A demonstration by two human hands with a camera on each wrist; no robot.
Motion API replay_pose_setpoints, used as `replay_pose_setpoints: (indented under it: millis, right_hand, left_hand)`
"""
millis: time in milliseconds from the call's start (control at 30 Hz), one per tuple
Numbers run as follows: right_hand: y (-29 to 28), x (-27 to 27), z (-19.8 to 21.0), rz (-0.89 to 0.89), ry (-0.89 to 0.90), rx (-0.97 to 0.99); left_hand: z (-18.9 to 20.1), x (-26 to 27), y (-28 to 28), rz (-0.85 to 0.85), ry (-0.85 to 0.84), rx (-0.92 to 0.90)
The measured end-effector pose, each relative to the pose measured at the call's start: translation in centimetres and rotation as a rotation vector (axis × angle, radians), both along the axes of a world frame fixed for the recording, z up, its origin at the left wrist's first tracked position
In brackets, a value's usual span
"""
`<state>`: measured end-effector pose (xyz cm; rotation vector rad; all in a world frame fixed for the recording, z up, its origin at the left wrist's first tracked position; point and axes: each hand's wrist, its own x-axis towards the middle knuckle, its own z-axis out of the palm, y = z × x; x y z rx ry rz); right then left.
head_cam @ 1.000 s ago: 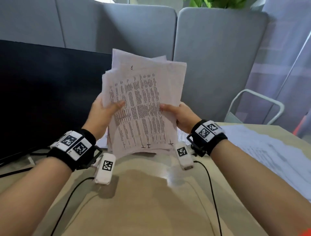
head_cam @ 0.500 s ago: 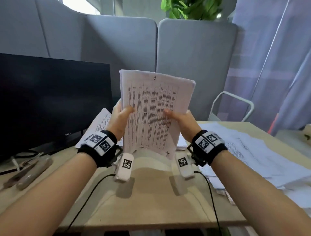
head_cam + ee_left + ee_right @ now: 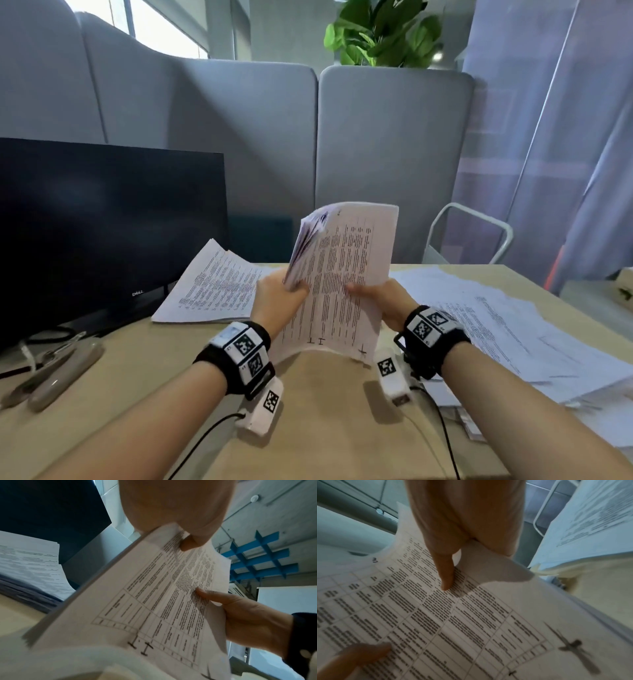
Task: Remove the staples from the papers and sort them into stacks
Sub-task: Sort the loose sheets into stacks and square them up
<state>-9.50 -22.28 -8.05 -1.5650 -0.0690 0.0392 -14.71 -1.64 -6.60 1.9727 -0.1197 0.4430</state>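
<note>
A thick bundle of printed papers point(image 3: 339, 274) stands upright above the desk point(image 3: 325, 411), its top page a table of text. My left hand point(image 3: 281, 298) grips its left edge, thumb on the front page point(image 3: 154, 601). My right hand point(image 3: 380, 298) grips the right edge, thumb across the print point(image 3: 436, 615). The bundle's top left corner fans apart. A stack of printed papers point(image 3: 212, 287) lies behind my left hand. Loose sheets point(image 3: 507, 329) spread at the right. No staple is visible.
A dark monitor point(image 3: 102, 226) stands at the left, with a grey stapler-like tool point(image 3: 54, 373) in front of it. Grey partition panels point(image 3: 376, 154) close off the back. A white chair frame point(image 3: 472, 233) stands beyond the desk's far edge. Cables trail from both wrists.
Both hands lowered the bundle toward the desk and tilted it right. Its uneven pages were squared up, then the top left corner fanned apart. The head view rose.
</note>
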Motion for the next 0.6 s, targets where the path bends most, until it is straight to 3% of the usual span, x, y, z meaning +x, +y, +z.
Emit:
replay_pose_setpoints:
  millis: [100, 267, 333, 467, 600]
  right_hand:
    - [-0.3, 0.5, 0.0, -0.014, -0.051, 0.039]
    - [-0.9, 0.2, -3.4, 0.123, 0.287, -0.304]
    - [-1.0, 1.2, -3.5, 0.140, 0.246, -0.320]
    - [0.1, 5.1, -1.0, -0.191, -0.061, -0.341]
    - [1.1, 9.1, -0.8, -0.264, 0.038, -0.442]
  left_hand:
    - [-0.1, 0.5, 0.2, -0.058, 0.053, -0.146]
    - [-3.1, 2.7, 2.8, -0.191, 0.708, -0.299]
    - [-3.1, 3.6, 3.3, -0.184, 0.698, -0.248]
    - [-1.8, 8.6, 2.7, -0.018, 0.418, -0.209]
    - [-1.6, 13.7, 1.2, 0.097, 0.368, 0.135]
